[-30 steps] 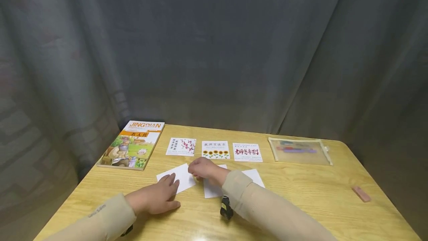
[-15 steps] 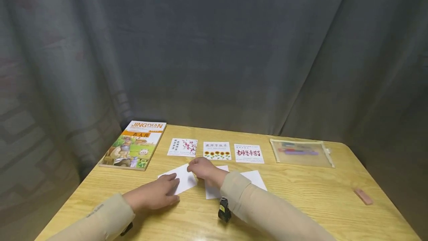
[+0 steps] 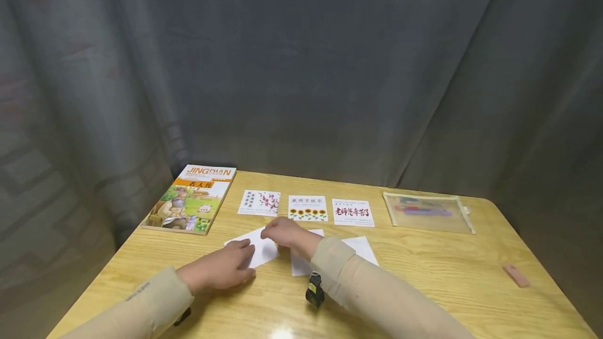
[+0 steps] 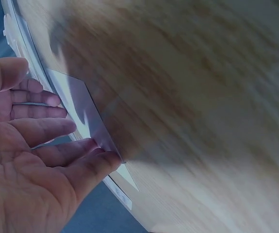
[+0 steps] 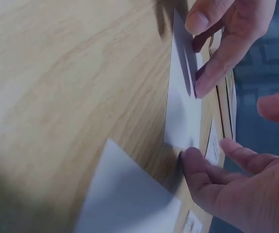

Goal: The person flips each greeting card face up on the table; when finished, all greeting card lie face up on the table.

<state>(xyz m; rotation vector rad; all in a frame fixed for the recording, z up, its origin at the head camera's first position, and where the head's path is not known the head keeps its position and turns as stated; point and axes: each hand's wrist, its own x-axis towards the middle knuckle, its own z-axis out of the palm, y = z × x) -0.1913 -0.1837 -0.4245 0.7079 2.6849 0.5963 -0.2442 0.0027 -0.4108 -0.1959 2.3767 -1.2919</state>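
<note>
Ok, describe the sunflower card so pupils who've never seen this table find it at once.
On the wooden table, look near the far edge between the book and the translucent pouch. The sunflower card lies there, between the blossom card and the red-lettered card. It alone has a row of sunflowers under its writing.

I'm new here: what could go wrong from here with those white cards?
The left hand touches the leftmost flat white paper card, with the right hand close to its corner; uneven pressure might skew or crease it.

In the head view, the beige fabric right sleeve partly hides the rightmost flat white paper card; if it dips, it could brush that card aside.
</note>
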